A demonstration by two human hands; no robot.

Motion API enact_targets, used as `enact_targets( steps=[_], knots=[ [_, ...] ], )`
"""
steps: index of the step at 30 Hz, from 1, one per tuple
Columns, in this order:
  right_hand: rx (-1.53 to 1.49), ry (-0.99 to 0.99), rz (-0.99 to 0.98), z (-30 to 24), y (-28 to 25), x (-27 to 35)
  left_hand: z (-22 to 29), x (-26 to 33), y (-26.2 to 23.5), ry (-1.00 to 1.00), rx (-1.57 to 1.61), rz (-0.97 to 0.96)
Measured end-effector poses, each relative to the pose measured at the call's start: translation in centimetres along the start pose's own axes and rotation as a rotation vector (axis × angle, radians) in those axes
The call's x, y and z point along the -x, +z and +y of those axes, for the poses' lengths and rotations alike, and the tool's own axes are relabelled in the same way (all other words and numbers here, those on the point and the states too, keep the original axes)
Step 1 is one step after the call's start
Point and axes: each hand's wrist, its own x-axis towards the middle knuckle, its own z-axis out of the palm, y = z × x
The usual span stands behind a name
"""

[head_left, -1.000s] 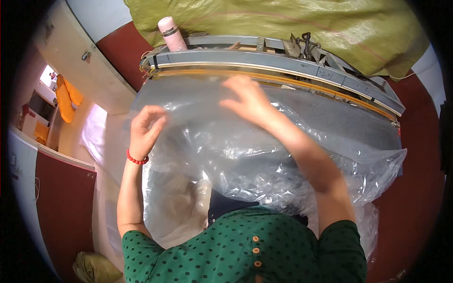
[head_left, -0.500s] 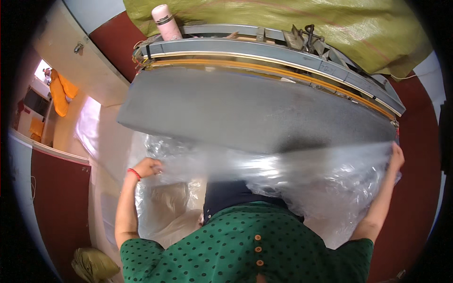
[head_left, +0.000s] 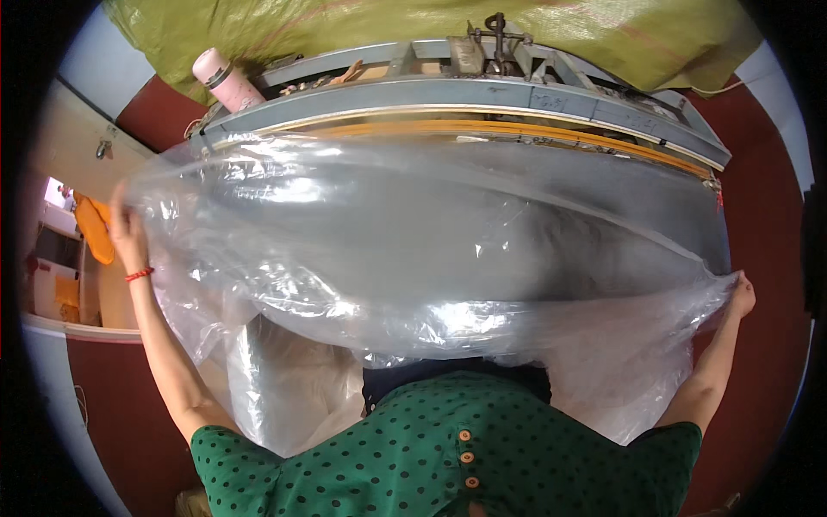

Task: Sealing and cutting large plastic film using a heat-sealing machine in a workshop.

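Note:
A wide sheet of clear plastic film [head_left: 362, 276] stretches between my hands over a long grey slab-like surface [head_left: 689, 202]. Its far right part shows bare, while the film drapes across the left and the near side. At the far left, my left hand [head_left: 127, 231], with a red cord bracelet at the wrist, grips the film's edge; its fingers are slightly blurred. My right hand [head_left: 743, 295] pinches a gathered corner just past the slab's near right end. The film hangs down in front of my body.
A grey metal frame [head_left: 362, 96] with an orange strip runs behind the slab. On it stand a pink bottle [head_left: 226, 82] and a dark metal clamp [head_left: 496, 52]. Green-yellow woven sheeting [head_left: 345, 26] hangs behind. A door [head_left: 82, 129] stands at the left.
My left hand has swung outward and away from me, drawing the film over the grey slab. My right hand stays near the right end, slightly further out. The view has shifted a little.

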Motion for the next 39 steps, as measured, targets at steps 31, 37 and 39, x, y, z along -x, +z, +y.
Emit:
enact_targets(
  steps=[31,37,39],
  knots=[
    [-0.358,-0.143,-0.335,-0.5,7.9,-2.5,-14.6,5.9,-21.3,-0.349,-0.636,0.012],
    [-0.057,-0.017,-0.168,1.1,2.6,-0.8,-4.2,2.1,-6.6,-0.034,-0.062,0.264],
    [-0.064,-0.014,-0.152,1.1,1.9,0.3,-3.6,5.0,1.8,0.000,-0.252,-0.219]
  ],
)
